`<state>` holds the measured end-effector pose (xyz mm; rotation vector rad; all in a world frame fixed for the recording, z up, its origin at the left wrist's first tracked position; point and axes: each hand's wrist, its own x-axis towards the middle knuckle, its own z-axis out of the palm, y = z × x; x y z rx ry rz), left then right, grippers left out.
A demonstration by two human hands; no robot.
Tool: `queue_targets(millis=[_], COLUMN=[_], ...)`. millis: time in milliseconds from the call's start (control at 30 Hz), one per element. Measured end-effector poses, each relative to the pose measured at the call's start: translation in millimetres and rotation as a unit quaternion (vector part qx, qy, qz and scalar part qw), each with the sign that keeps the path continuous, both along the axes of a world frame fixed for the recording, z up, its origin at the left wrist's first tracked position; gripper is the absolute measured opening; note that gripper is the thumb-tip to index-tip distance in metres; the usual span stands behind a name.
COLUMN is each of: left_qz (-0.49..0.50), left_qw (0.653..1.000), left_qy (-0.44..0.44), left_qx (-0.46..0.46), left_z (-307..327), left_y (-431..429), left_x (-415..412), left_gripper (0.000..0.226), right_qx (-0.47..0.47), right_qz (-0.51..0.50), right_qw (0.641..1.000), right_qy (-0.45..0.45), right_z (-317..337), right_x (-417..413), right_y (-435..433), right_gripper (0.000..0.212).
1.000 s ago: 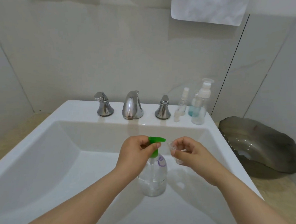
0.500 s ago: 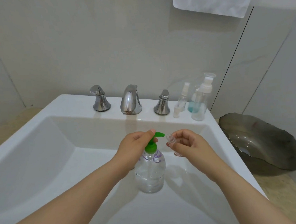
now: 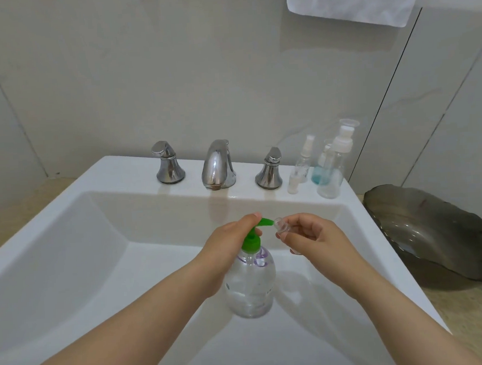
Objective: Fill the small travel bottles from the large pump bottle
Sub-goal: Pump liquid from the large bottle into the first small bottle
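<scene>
Closing the gap seen half a second ago, the clear travel bottle [image 3: 282, 227] now has its open mouth right at the tip of the green nozzle, where a sliver of white basin showed between them before. It is pinched between the thumb and fingers of the right hand [image 3: 315, 241], mouth turned toward 9 o'clock.

At 8 o'clock of it is the large pump bottle [image 3: 250, 287], upright in the basin, clear-bodied and partly full of clear liquid. It has purple swirls at the shoulder and small dark print lower on the sides, too small to read, so no brand can be made out. The left hand [image 3: 227, 248] curls round the green pump head [image 3: 251, 239], one fingertip on top and the thumb tip showing under the nozzle.

Around them is the white sink [image 3: 69, 249]. On its back ledge at 12 o'clock sits a chrome faucet spout [image 3: 217, 166], with the left tap handle [image 3: 169, 165] and the right tap handle [image 3: 270, 169] either side.

At 1 o'clock, at the ledge's right end, stand a slim spray bottle [image 3: 305, 161], a bottle of blue liquid [image 3: 318, 174], a taller lotion-pump bottle [image 3: 334, 176] with a white top, and a tiny vial [image 3: 292, 185] in front.

A dark glass dish [image 3: 435, 235] lies at 3 o'clock on the beige counter [image 3: 468, 318]. A white towel [image 3: 355, 0] hangs on the wall at 1 o'clock.
</scene>
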<state>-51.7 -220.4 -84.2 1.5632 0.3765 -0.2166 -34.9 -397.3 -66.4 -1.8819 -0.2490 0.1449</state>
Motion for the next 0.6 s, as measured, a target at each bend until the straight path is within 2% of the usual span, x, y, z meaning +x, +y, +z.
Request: queue_targets(millis=[100,300,600], left_qz=[-0.022,-0.031,-0.005], left_qw=[0.999,0.999,0.999], left_qy=[0.001,0.006,0.016], left_qx=[-0.025,-0.031,-0.040], left_z=[-1.6,-2.9,-3.0], left_y=[0.3,2.7,2.8], left_x=[-3.4,-2.8,-1.4], left_gripper=[0.048,0.033,0.027], right_qx=[-0.004,-0.017,-0.033], right_qz=[0.016,0.019,0.023], right_qw=[1.000,1.000,0.999], right_qy=[0.002,-0.005,-0.010], right_z=[-0.1,0.1,3.0], right_x=[-0.8,-2.3,-5.1], right_y=[1.6,1.3,2.9], right_gripper=[0.012,0.013,0.015])
